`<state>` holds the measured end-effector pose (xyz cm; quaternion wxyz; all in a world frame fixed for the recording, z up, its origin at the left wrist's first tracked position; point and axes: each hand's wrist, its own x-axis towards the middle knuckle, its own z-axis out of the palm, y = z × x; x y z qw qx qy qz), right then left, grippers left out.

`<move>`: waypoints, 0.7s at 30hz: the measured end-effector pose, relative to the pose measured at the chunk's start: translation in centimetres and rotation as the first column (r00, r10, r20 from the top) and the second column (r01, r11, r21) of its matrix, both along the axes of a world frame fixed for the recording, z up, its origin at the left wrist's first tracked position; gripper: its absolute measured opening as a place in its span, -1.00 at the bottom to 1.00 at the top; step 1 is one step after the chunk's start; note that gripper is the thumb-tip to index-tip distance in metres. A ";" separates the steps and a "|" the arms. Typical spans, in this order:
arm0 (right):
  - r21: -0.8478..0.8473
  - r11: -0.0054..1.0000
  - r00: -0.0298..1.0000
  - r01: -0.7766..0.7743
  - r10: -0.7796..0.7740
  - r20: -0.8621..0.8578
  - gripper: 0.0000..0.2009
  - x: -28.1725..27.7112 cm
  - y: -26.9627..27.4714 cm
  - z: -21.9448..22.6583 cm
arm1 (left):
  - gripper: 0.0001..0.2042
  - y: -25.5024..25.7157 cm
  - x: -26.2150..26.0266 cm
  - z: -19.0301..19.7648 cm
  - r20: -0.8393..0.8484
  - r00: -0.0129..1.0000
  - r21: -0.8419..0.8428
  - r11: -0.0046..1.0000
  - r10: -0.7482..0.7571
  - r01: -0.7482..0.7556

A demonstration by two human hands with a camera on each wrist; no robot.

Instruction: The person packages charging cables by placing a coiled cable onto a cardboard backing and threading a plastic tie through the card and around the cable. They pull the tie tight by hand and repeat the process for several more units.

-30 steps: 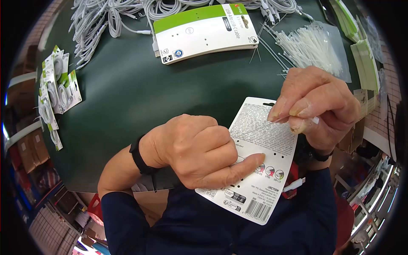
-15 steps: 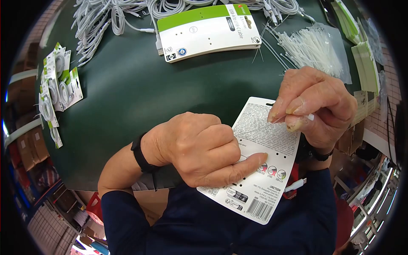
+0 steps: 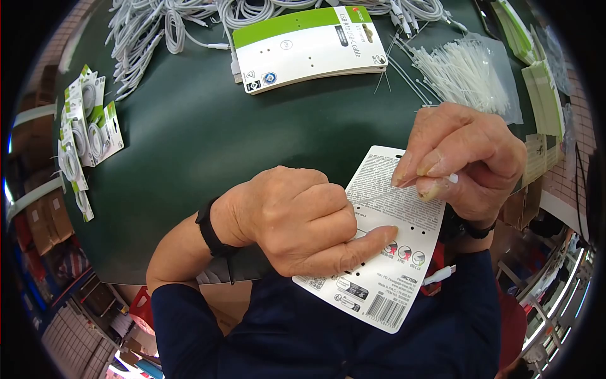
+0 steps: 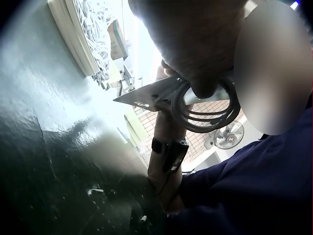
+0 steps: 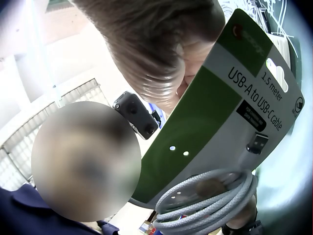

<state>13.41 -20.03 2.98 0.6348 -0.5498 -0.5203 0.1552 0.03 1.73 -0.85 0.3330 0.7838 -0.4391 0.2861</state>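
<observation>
The left hand (image 3: 309, 221) holds a white printed card (image 3: 391, 284), its thumb lying on the text side and its other fingers curled at the card's left edge. Thumb and fingers of the right hand (image 3: 470, 158) pinch a thin clear tie (image 3: 379, 194) above the card's upper part; its small white head (image 3: 453, 178) sticks out beyond the fingertips. On the card's green-and-white front (image 5: 195, 117), in the right wrist view, lies a coiled grey cable (image 5: 205, 203) with a USB-A plug (image 5: 257, 143). The left wrist view shows the coil (image 4: 210, 122) below the left hand (image 4: 195, 39).
A stack of cards (image 3: 309, 50) lies at the back of the dark green table (image 3: 189, 139). Bundled cables (image 3: 136, 38) are behind it; loose white ties (image 3: 464, 72) lie to its right. Carded cables (image 3: 82, 139) sit at the left edge, more cards (image 3: 543, 95) at the right.
The right hand has moved slightly left and down with the tie's head. Held card and left hand have shifted slightly right since the earliest frame; the left hand keeps its grip.
</observation>
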 end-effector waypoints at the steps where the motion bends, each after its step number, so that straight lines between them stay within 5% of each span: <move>1: -0.001 1.000 1.000 0.003 -0.003 -0.008 -0.85 -0.1 0.1 0.0 | -0.50 0.0 0.0 0.0 0.001 1.000 -0.004 1.000 0.003 -0.003; 6: -0.045 0.999 0.999 0.021 -0.023 -0.044 -0.85 -0.6 0.2 0.1 | -0.49 0.0 0.0 0.0 0.000 1.000 0.001 1.000 0.005 -0.005; 13: -0.332 0.940 0.996 -0.076 0.086 0.013 -0.78 -1.2 0.5 0.3 | -0.51 -0.1 -0.1 -0.2 0.015 0.999 -0.001 0.999 0.037 -0.037; 21: -0.338 0.930 0.988 -0.146 0.156 0.003 -0.80 -0.4 0.4 0.4 | -0.55 -0.3 0.0 0.1 0.004 0.997 -0.035 0.996 0.079 -0.079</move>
